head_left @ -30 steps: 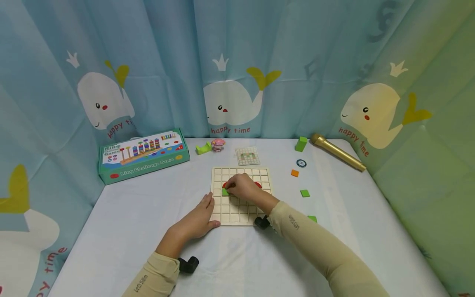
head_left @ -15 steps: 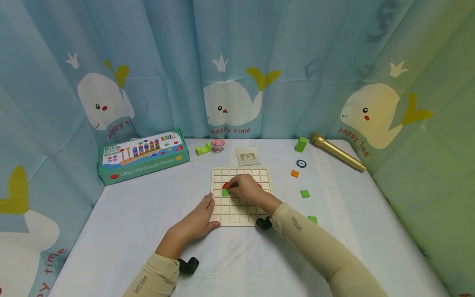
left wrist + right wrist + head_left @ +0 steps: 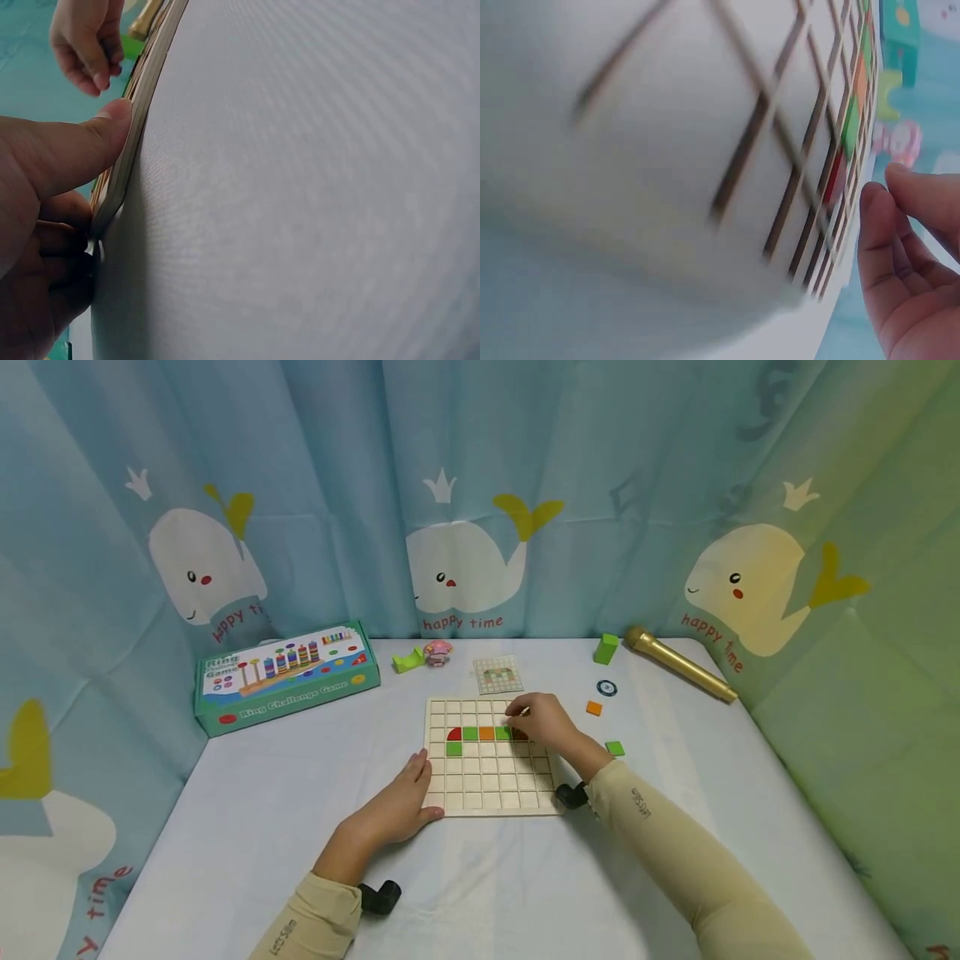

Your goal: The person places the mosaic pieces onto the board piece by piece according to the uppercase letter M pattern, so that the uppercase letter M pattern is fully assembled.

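Game box (image 3: 285, 675): well left of the grid board, near the curtain.
Left hand (image 3: 397, 800): fingers relaxed and straight, thumb pressed on the grid board's (image 3: 487, 793) left edge, near its front corner.
Tile row (image 3: 486, 733): red, green, orange, green, in the board's third row; one green tile (image 3: 453, 748) just below the red.
Right hand (image 3: 543, 720): over the board's right side, fingers loosely curled, gripping nothing visible.
Loose green tile (image 3: 615, 747): right of the board.

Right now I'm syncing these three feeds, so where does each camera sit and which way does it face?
Head: worn high, looking forward and down at the grid board; both hands and sleeves show.
Left wrist: low at the table, looking along the board's edge; the left hand touches it.
Right wrist: close over the board's cells; the right hand hangs loosely curled.
Shared: the board is in all three views.
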